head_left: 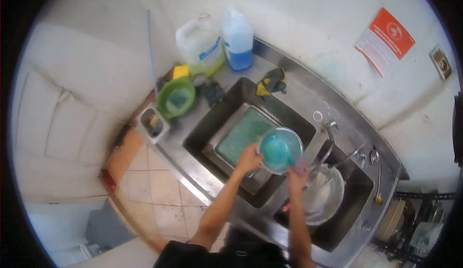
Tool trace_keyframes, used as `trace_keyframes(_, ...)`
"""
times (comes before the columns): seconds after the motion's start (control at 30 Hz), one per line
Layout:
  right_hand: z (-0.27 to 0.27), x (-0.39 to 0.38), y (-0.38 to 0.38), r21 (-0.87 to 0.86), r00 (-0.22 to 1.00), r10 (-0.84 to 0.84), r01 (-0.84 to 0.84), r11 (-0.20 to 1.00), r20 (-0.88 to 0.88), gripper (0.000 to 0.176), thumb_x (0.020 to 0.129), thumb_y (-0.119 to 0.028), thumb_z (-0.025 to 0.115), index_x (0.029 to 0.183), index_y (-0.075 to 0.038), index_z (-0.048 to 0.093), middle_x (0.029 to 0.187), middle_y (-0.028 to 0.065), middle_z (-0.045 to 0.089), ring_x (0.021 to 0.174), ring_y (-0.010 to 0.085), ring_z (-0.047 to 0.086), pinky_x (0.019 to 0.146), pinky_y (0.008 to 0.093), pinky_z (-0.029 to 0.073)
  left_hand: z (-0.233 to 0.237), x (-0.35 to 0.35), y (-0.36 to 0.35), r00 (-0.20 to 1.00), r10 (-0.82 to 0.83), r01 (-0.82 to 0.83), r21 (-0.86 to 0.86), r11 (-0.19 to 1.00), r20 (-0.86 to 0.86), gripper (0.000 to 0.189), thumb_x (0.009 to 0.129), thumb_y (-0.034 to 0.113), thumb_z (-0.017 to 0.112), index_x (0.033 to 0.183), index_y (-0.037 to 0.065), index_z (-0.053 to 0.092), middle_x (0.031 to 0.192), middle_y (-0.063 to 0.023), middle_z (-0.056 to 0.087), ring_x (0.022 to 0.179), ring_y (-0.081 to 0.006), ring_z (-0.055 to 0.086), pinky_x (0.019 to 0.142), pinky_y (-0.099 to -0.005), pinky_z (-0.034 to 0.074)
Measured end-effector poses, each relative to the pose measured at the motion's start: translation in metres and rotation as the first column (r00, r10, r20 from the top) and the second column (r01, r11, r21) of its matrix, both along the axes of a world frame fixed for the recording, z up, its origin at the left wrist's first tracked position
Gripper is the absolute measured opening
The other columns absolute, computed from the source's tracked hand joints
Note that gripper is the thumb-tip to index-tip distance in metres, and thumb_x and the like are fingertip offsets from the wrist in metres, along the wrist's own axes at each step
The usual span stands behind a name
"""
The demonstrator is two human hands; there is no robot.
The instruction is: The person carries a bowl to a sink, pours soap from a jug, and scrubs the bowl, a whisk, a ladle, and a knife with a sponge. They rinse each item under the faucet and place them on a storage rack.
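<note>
A round bowl (pixel 280 150) with a pale rim and teal liquid inside is held tilted over the divider between two sink basins. My left hand (pixel 250 159) grips its left edge, fingers closed at the rim. At the bowl's lower right edge is my right hand (pixel 297 174), its fingers closed there and somewhat blurred. Below the bowl, a rectangular metal tray (pixel 248 130) with greenish liquid sits in the left basin. A large round clear container (pixel 324 195) stands in the right basin, close beside my right forearm.
A green bowl (pixel 176 97), yellow sponge (pixel 181 72), two large jugs (pixel 200 46) (pixel 237 41) and yellow-black gloves (pixel 272 82) line the counter's back. Taps (pixel 330 128) rise behind the right basin. A ladle (pixel 375 158) lies at the right. A small metal container (pixel 153 124) stands left.
</note>
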State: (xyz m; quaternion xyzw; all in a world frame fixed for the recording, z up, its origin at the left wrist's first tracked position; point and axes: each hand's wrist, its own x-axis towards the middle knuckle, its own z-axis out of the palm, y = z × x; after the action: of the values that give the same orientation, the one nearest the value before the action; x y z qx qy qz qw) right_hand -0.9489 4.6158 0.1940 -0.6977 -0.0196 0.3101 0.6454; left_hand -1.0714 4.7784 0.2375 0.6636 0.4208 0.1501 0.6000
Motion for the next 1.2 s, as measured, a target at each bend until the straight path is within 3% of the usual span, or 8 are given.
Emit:
trace_keyframes(0.13, -0.008, 0.007, -0.010, 0.127, 0.981, -0.190, 0.183, 0.975, 0.045, 0.063, 0.072, 0.005, 0.064, 0.128, 0.000, 0.035, 0.119, 0.0122, 0.051, 0.103, 0.0208, 0.052, 0.081, 0.0311, 0.046, 0.013, 0.018, 0.036, 0.968, -0.246, 0.251, -0.263, 0.932, 0.053, 0.029, 0.079, 0.009, 0.060, 0.106, -0.002, 0.057, 0.088, -0.0162, 0.065, 0.072, -0.0238, 0.066, 0.057, -0.0332, 0.056)
trace_keyframes(0.2, -0.009, 0.010, -0.018, 0.132, 0.980, -0.196, 0.189, 0.973, 0.039, 0.070, 0.070, 0.007, 0.061, 0.133, -0.001, 0.031, 0.120, 0.0104, 0.050, 0.104, 0.0201, 0.051, 0.079, 0.0300, 0.047, 0.025, 0.039, 0.090, 0.857, -0.414, 0.492, 0.254, 0.832, -0.306, 0.033, 0.079, 0.023, 0.065, 0.101, -0.001, 0.061, 0.085, -0.0159, 0.066, 0.076, -0.0276, 0.066, 0.066, -0.0377, 0.053)
trace_keyframes(0.37, 0.051, -0.011, -0.027, -0.072, 0.979, -0.195, 0.191, 0.979, -0.053, 0.064, 0.073, 0.004, 0.062, 0.130, 0.001, 0.033, 0.130, 0.0161, 0.043, 0.117, 0.0265, 0.045, 0.097, 0.0370, 0.038, 0.141, 0.120, 0.298, 0.815, 0.462, -0.565, 0.660, 0.495, 0.351, 0.038, 0.083, 0.033, 0.061, 0.092, -0.004, 0.058, 0.087, -0.0216, 0.063, 0.084, -0.0359, 0.061, 0.075, -0.0402, 0.048)
trace_keyframes(0.5, 0.028, -0.024, -0.056, -0.024, 0.981, -0.192, 0.192, 0.981, 0.018, 0.061, 0.071, 0.002, 0.063, 0.126, 0.000, 0.037, 0.120, 0.0131, 0.047, 0.109, 0.0241, 0.048, 0.092, 0.0358, 0.040, 0.150, 0.172, 0.440, 0.717, 0.643, -0.663, 0.548, 0.511, 0.268, 0.044, 0.079, 0.036, 0.064, 0.092, -0.005, 0.061, 0.095, -0.0246, 0.063, 0.088, -0.0361, 0.061, 0.080, -0.0412, 0.047)
trace_keyframes(0.57, 0.013, -0.024, -0.066, -0.173, 0.997, 0.047, -0.036, 0.984, 0.060, 0.062, 0.068, 0.005, 0.061, 0.126, 0.001, 0.038, 0.105, 0.0100, 0.055, 0.086, 0.0163, 0.055, 0.069, 0.0288, 0.048, 0.137, 0.190, 0.474, 0.917, 0.373, -0.398, 0.393, 0.829, 0.142, 0.043, 0.077, 0.035, 0.063, 0.090, -0.007, 0.061, 0.098, -0.0260, 0.062, 0.091, -0.0349, 0.061, 0.079, -0.0415, 0.047)
trace_keyframes(0.73, -0.053, -0.024, -0.065, -0.259, 0.968, 0.207, -0.165, 0.952, 0.144, 0.052, 0.068, 0.005, 0.060, 0.118, 0.002, 0.045, 0.098, 0.0078, 0.057, 0.081, 0.0139, 0.056, 0.070, 0.0296, 0.048, 0.121, 0.193, 0.469, 0.956, 0.245, -0.287, 0.330, 0.899, 0.164, 0.035, 0.079, 0.028, 0.056, 0.086, -0.005, 0.062, 0.080, -0.0141, 0.060, 0.071, -0.0282, 0.057, 0.064, -0.0408, 0.045)
trace_keyframes(0.8, -0.038, -0.012, -0.023, -0.124, 0.979, 0.181, -0.168, 0.978, 0.097, 0.050, 0.069, 0.004, 0.061, 0.117, 0.003, 0.046, 0.102, 0.0096, 0.057, 0.085, 0.0153, 0.057, 0.072, 0.0303, 0.048, 0.133, 0.197, 0.449, 0.838, 0.387, -0.364, -0.134, 0.922, 0.386, 0.034, 0.079, 0.030, 0.058, 0.082, -0.003, 0.063, 0.070, -0.0086, 0.056, 0.064, -0.0235, 0.052, 0.059, -0.0403, 0.043)
trace_keyframes(1.2, -0.035, 0.033, 0.108, -0.037, 0.991, 0.128, -0.130, 0.991, -0.050, 0.044, 0.069, 0.001, 0.065, 0.110, -0.002, 0.049, 0.084, 0.0049, 0.058, 0.065, 0.0143, 0.058, 0.049, 0.0268, 0.048, 0.126, 0.208, 0.325, 0.908, 0.279, -0.376, 0.314, 0.872, 0.314, 0.037, 0.070, 0.011, 0.064, 0.096, -0.012, 0.052, 0.073, -0.0164, 0.062, 0.058, -0.0234, 0.059, 0.055, -0.0363, 0.047)
